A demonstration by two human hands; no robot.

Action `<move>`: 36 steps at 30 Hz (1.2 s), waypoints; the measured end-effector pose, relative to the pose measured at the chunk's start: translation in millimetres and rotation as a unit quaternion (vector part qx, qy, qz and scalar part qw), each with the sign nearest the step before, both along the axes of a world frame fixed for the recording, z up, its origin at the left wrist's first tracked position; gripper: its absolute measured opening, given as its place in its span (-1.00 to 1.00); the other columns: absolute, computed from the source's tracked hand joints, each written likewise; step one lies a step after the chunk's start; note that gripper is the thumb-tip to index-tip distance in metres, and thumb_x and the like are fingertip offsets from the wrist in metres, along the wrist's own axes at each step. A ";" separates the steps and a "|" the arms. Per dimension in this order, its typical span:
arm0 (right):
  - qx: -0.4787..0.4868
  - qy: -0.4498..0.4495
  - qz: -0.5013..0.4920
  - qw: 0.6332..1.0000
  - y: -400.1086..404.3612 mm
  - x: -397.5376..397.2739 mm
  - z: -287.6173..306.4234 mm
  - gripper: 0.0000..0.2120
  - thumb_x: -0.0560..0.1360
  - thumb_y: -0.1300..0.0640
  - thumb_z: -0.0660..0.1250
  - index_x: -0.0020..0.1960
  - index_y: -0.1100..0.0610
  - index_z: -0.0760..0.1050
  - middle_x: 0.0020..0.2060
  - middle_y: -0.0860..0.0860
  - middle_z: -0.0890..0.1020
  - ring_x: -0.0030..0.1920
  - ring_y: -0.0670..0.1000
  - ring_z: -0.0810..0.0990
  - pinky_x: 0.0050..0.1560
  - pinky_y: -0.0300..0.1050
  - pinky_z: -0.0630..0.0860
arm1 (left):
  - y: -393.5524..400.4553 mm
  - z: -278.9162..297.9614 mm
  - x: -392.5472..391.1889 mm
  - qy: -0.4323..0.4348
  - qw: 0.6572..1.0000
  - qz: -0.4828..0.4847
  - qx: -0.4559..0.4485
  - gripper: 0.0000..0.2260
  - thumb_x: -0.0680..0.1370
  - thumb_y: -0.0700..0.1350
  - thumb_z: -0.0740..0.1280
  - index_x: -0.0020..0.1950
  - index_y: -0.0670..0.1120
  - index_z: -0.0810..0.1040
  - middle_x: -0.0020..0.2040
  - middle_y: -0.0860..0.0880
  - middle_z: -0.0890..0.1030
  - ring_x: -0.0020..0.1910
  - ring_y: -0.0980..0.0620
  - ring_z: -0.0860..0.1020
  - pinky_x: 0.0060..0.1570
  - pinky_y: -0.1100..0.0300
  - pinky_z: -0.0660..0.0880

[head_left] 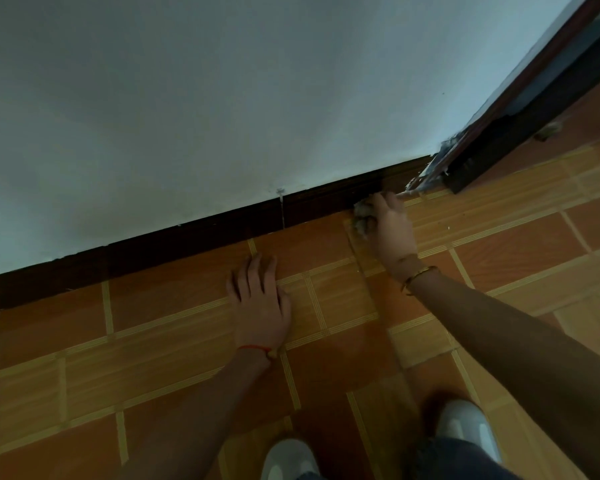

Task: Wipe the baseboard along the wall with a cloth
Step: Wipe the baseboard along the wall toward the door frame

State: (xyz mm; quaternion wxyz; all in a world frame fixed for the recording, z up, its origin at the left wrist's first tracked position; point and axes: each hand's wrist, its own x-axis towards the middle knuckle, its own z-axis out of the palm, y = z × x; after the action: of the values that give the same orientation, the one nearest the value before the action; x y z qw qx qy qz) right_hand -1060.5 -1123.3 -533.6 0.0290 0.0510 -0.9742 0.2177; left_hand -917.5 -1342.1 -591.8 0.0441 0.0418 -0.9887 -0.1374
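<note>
Down at the near edge, two pale shoes (465, 427) stand on the floor (174, 344), orange-brown tiles with light striped bands between them. Up from there, the left hand (260, 299) lies flat on the tiles, palm down, fingers straight and slightly spread toward the wall, holding nothing. A red string (253, 348) circles that wrist.

Over to the right and farther out, the right arm stretches forward, a gold bangle (418, 276) at the wrist. The right hand (392, 226) grips the cloth (361, 220), a pale, crumpled wad bunched under the fingers, showing at the hand's left side. It sits right at the foot of the baseboard (194, 237), where board meets floor; whether it presses the board itself or the tile just beside it, I cannot tell.

And the baseboard: a dark brown strip, long axis running from near left to far right, rising across the view and ending toward the door frame (499, 116) at far right. A pale vertical seam marks it left of the cloth. Behind it stands the wall (222, 98), plain and pale. Chipped whitish patches show where board and frame meet.
</note>
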 end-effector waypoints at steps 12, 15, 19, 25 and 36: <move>-0.034 0.035 -0.018 0.999 43.8 -9.9 -10.2 -0.73 0.49 0.33 0.28 0.19 0.27 0.49 0.15 0.24 0.51 0.12 0.26 0.50 0.05 0.16 0.55 | 3.1 0.5 0.7 0.001 1.000 0.016 0.008 -0.54 0.58 -0.05 0.13 0.46 -0.15 0.41 0.45 -0.21 0.39 0.42 -0.26 0.37 0.47 -0.31 0.18; -0.035 0.049 -0.096 0.994 71.4 -24.3 -9.5 -0.71 0.48 0.36 0.23 0.20 0.29 0.49 0.17 0.27 0.50 0.10 0.29 0.49 0.03 0.16 0.54 | 4.6 1.7 -0.1 0.000 1.000 0.018 0.010 -0.53 0.58 -0.05 0.12 0.46 -0.15 0.41 0.44 -0.21 0.40 0.41 -0.26 0.38 0.47 -0.30 0.18; -0.042 0.033 -0.087 0.995 65.0 -25.2 -12.3 -0.73 0.47 0.30 0.21 0.14 0.27 0.49 0.15 0.24 0.50 0.12 0.27 0.49 0.06 0.15 0.53 | 5.9 2.8 -1.1 -0.003 1.000 0.021 0.005 -0.54 0.57 -0.05 0.12 0.45 -0.15 0.42 0.42 -0.21 0.42 0.38 -0.26 0.40 0.46 -0.29 0.19; -0.052 0.040 0.144 0.987 16.3 -2.4 -8.0 -0.74 0.37 0.43 0.35 0.05 0.28 0.55 0.01 0.19 0.57 0.04 0.15 0.52 0.02 -0.19 0.39 | 8.8 10.9 -3.4 -0.015 0.999 0.032 0.006 -0.54 0.60 0.08 0.09 0.38 -0.16 0.45 0.40 -0.22 0.42 0.36 -0.26 0.40 0.46 -0.29 0.18; -0.098 0.089 -0.049 0.990 83.2 -27.3 -15.8 -0.66 0.39 0.47 0.27 0.16 0.36 0.47 0.02 0.31 0.52 0.03 0.31 0.49 0.05 0.17 0.51 | 47.0 27.4 -17.2 -0.043 0.999 0.025 -0.013 -0.49 0.58 0.07 0.09 0.47 -0.14 0.38 0.44 -0.21 0.39 0.43 -0.27 0.35 0.45 -0.34 0.21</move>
State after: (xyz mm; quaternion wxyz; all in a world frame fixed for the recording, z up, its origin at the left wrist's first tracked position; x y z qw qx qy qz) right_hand -1087.8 -1040.0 -549.5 0.1315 0.0196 -0.9431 0.3049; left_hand -934.7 -1295.1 -564.4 0.0058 0.0720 -0.9899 -0.1217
